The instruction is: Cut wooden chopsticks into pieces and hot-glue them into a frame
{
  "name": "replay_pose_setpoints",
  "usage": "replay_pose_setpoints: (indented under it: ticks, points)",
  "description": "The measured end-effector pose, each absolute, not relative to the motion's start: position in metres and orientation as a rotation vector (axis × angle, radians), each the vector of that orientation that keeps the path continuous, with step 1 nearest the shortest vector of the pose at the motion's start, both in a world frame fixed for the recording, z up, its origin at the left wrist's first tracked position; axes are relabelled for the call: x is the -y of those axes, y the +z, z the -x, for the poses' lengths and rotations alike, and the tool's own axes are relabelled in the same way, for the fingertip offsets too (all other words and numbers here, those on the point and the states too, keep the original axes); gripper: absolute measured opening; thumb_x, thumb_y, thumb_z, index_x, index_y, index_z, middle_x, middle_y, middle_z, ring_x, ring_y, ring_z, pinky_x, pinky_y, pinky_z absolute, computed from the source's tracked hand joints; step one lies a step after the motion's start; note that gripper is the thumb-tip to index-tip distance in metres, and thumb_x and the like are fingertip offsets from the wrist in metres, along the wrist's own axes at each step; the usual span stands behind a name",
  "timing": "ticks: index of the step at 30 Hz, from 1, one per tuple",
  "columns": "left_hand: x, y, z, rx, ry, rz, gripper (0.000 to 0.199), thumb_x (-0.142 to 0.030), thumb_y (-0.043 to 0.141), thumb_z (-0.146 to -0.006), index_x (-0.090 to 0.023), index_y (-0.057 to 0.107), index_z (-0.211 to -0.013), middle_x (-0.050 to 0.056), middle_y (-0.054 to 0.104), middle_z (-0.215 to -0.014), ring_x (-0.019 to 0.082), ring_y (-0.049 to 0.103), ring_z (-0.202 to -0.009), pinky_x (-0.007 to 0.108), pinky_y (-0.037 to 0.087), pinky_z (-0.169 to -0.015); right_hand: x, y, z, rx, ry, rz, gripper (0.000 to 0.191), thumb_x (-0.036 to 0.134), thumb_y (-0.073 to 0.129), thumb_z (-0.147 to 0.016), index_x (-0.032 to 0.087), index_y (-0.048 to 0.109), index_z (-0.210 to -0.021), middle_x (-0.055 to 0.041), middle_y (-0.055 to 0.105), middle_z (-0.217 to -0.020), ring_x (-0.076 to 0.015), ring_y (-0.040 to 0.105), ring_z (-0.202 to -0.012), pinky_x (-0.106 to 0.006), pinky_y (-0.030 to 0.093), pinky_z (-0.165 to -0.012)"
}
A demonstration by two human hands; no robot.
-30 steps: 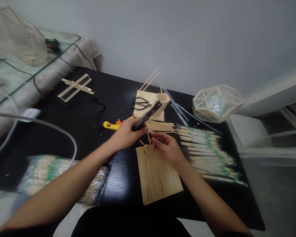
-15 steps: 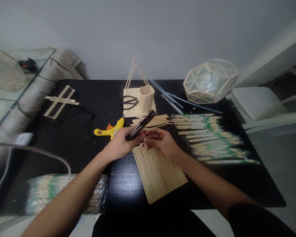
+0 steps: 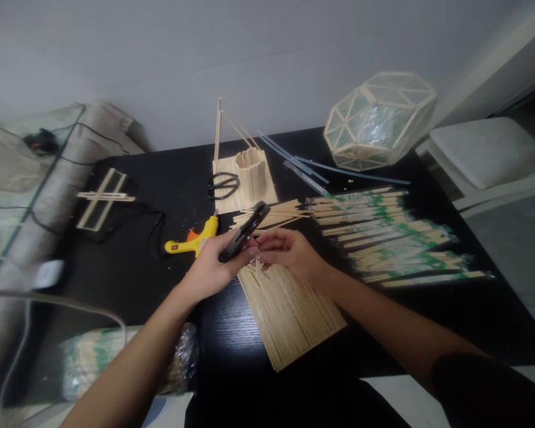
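My left hand (image 3: 213,266) is closed around a long black hand tool (image 3: 245,232), whose exact kind I cannot make out; it slants up and to the right. Its fingertips meet those of my right hand (image 3: 294,255), which is pinched on short wooden stick pieces (image 3: 258,267). Both hands are over the upper end of a flat panel of sticks glued side by side (image 3: 294,321). Just beyond them lies a pile of loose wooden sticks (image 3: 285,213). A yellow glue gun (image 3: 195,239) rests left of my left hand.
At the back stands a stick-built base (image 3: 226,205) with a round holder (image 3: 252,178) and black scissors (image 3: 223,185). Wrapped chopsticks (image 3: 383,238) spread across the right. A faceted stick frame (image 3: 378,122), a stick cross (image 3: 101,199) and a bagged bundle (image 3: 100,359) surround the black table (image 3: 232,321).
The view has shifted and tilted a little. Both hands stay together over the panel, with the black tool still in my left hand and the stick pieces between my fingertips.
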State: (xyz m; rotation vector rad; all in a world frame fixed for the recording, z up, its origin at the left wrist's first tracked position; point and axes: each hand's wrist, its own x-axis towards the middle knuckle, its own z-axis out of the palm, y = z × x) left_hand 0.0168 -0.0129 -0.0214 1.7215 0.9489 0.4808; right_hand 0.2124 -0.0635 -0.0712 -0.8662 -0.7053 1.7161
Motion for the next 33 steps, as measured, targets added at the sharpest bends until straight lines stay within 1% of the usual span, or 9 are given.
replay_pose_setpoints:
  ticks: [5,10,15,23,28,30,33]
  points:
    - [0.0142,-0.0217,-0.0162,-1.013,0.543,-1.74,0.023,-0.033,0.078,-0.088,-0.017,0.072,-0.104,0.001,0.067,-0.083,0.015,0.059,-0.073,0.028,0.049,-0.068,0.0636,-0.073,-0.2118,0.716,1.697,0.909,0.04,0.032,0.1,-0.064,0.02,0.074,-0.093,0.0005,0.081,-0.077,-0.0142,0.075,-0.064,-0.026,0.062,-0.062]
    - [0.0141,-0.0218,-0.0153,-0.954,0.52,-1.801,0.02,-0.034,0.073,-0.092,-0.017,0.071,-0.1,0.001,0.066,-0.081,0.014,0.058,-0.071,0.027,0.049,-0.067,0.0632,-0.0744,-0.2112,0.68,1.703,0.906,0.042,0.03,0.1,-0.063,0.021,0.071,-0.092,0.0016,0.081,-0.077,-0.0156,0.076,-0.065,-0.029,0.064,-0.064]
    - [0.0138,-0.0225,-0.0141,-0.944,0.503,-1.809,0.02,-0.034,0.072,-0.093,-0.016,0.071,-0.102,0.001,0.067,-0.081,0.014,0.058,-0.07,0.027,0.048,-0.065,0.063,-0.0752,-0.2113,0.667,1.685,0.91,0.043,0.031,0.101,-0.062,0.021,0.073,-0.093,0.0,0.082,-0.083,-0.0169,0.077,-0.071,-0.03,0.065,-0.065]
    - [0.013,-0.02,-0.0137,-0.896,0.44,-1.795,0.017,-0.031,0.071,-0.094,-0.016,0.07,-0.1,0.003,0.068,-0.087,0.016,0.06,-0.076,0.029,0.048,-0.071,0.063,-0.078,-0.2115,0.649,1.696,0.898,0.043,0.03,0.102,-0.061,0.02,0.073,-0.092,0.0003,0.081,-0.081,-0.0145,0.074,-0.067,-0.029,0.063,-0.065]
    - [0.0137,-0.0201,-0.0142,-0.883,0.463,-1.797,0.019,-0.035,0.07,-0.096,-0.016,0.068,-0.101,0.003,0.068,-0.089,0.016,0.06,-0.078,0.029,0.048,-0.072,0.0619,-0.0774,-0.213,0.634,1.706,0.879,0.043,0.031,0.102,-0.061,0.021,0.077,-0.094,0.0009,0.08,-0.081,-0.0146,0.074,-0.07,-0.029,0.062,-0.067]
    - [0.0147,-0.0201,-0.0154,-0.933,0.495,-1.799,0.021,-0.037,0.072,-0.095,-0.017,0.066,-0.098,0.0,0.065,-0.085,0.014,0.058,-0.075,0.027,0.046,-0.069,0.0617,-0.0766,-0.2136,0.624,1.703,0.857,0.041,0.032,0.101,-0.063,0.023,0.08,-0.097,0.0013,0.081,-0.082,-0.0137,0.074,-0.07,-0.028,0.061,-0.068]
    - [0.0165,-0.0213,-0.0171,-1.023,0.519,-1.787,0.027,-0.038,0.081,-0.087,-0.019,0.062,-0.09,-0.003,0.06,-0.077,0.012,0.054,-0.069,0.025,0.044,-0.063,0.0625,-0.0758,-0.213,0.616,1.646,0.843,0.037,0.032,0.099,-0.065,0.025,0.083,-0.098,0.0016,0.082,-0.085,-0.0122,0.073,-0.073,-0.026,0.06,-0.071]
